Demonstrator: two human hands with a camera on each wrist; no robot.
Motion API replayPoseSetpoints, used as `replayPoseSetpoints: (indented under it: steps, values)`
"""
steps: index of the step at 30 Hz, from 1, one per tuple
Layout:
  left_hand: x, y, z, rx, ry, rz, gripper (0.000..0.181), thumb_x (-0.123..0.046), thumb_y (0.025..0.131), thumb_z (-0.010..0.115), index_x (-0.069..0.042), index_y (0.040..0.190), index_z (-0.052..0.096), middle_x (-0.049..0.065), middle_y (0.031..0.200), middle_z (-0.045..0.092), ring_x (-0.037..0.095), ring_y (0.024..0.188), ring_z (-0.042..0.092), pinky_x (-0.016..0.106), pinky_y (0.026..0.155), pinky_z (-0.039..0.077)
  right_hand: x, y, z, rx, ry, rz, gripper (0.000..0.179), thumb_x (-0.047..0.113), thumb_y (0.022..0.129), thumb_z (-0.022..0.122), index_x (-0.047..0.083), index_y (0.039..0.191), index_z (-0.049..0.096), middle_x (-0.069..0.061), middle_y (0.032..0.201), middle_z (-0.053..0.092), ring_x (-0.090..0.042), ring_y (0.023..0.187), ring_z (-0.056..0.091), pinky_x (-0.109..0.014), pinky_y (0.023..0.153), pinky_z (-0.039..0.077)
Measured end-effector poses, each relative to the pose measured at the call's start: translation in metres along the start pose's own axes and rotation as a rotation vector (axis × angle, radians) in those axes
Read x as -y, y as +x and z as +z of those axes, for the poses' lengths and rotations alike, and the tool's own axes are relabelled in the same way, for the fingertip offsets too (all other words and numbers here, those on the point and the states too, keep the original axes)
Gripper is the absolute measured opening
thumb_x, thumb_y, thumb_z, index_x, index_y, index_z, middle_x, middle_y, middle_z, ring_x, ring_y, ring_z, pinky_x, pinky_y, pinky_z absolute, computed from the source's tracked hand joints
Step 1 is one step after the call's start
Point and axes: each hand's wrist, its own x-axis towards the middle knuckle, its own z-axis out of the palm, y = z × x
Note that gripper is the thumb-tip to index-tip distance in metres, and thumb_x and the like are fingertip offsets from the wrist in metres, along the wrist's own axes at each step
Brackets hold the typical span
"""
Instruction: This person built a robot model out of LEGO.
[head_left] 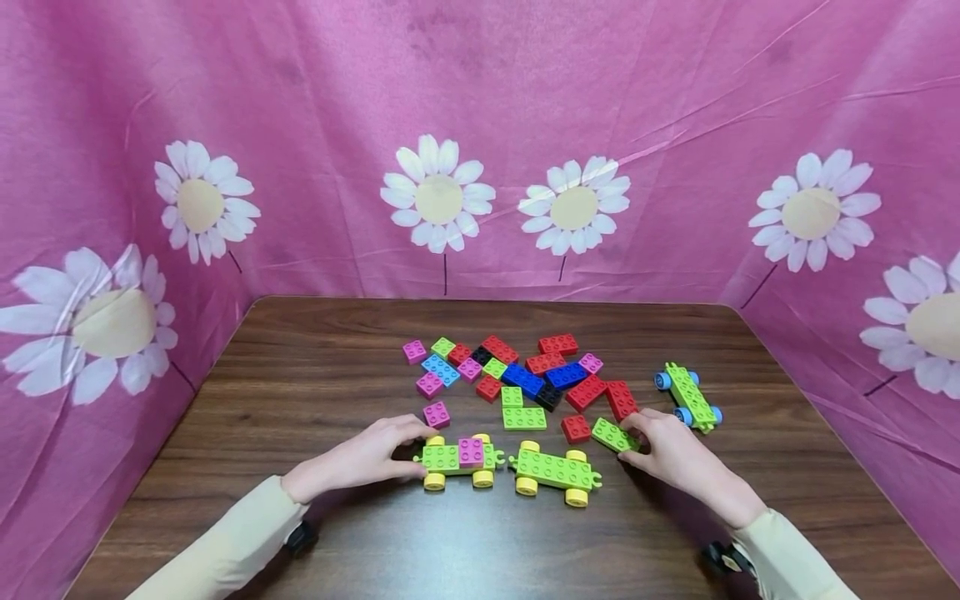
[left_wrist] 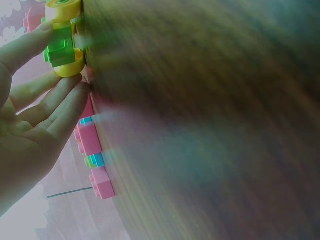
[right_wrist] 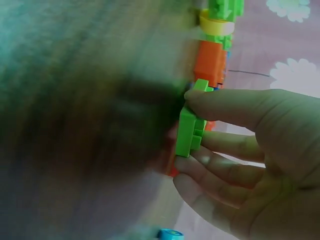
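Observation:
My left hand (head_left: 367,454) grips the rear end of a small green toy car base (head_left: 441,457) with yellow wheels. A pink brick (head_left: 471,451) sits on its studs, towards the right end. The left wrist view has the thumb on the green body (left_wrist: 61,46) and fingertips at a yellow wheel (left_wrist: 70,65). My right hand (head_left: 671,450) pinches a lime green brick (head_left: 611,434) by its right end, between thumb and fingers. Between the hands stands a longer green car base (head_left: 553,469) with yellow wheels, its hitch close to the first car's hitch.
Behind the cars lie loose bricks: red (head_left: 586,392), blue (head_left: 522,381), pink (head_left: 436,414), light blue (head_left: 440,370), black (head_left: 549,397) and green (head_left: 524,418). Another green car base (head_left: 691,397) with blue wheels stands at the right. A pink flowered cloth (head_left: 495,83) hangs behind the wooden table (head_left: 337,342).

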Motion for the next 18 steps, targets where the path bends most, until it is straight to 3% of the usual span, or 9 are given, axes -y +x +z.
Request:
replayPoseSetpoints:
  steps: [5, 10, 18]
  values:
    - [0.0, 0.0, -0.001, 0.003, -0.001, -0.01, 0.05, -0.038, 0.092, 0.069, -0.009, 0.132, 0.061, 0.005, 0.121, 0.066, 0.019, 0.111, 0.061, 0.039, 0.097, 0.053, 0.005, 0.004, -0.011, -0.085, -0.008, -0.039, 0.034, 0.016, 0.07, 0.088, 0.005, 0.095, 0.069, 0.0, 0.083, 0.065, -0.005, 0.067, 0.049, -0.021, 0.056, 0.045]
    - [0.0, 0.0, -0.002, 0.002, 0.0, -0.008, 0.05, -0.038, 0.092, 0.069, -0.008, 0.132, 0.061, 0.005, 0.121, 0.066, 0.018, 0.11, 0.061, 0.038, 0.096, 0.053, 0.021, 0.016, -0.021, -0.144, 0.002, -0.094, 0.033, 0.015, 0.072, 0.088, 0.006, 0.098, 0.07, -0.002, 0.088, 0.067, -0.009, 0.072, 0.06, -0.025, 0.062, 0.055]
    - [0.001, -0.001, -0.002, 0.009, -0.009, -0.005, 0.051, -0.04, 0.091, 0.07, -0.01, 0.131, 0.062, 0.003, 0.119, 0.066, 0.014, 0.104, 0.06, 0.033, 0.091, 0.053, 0.052, 0.041, -0.025, -0.078, 0.077, -0.199, 0.035, 0.013, 0.075, 0.085, 0.005, 0.106, 0.07, -0.006, 0.099, 0.07, -0.015, 0.079, 0.065, -0.028, 0.069, 0.059]
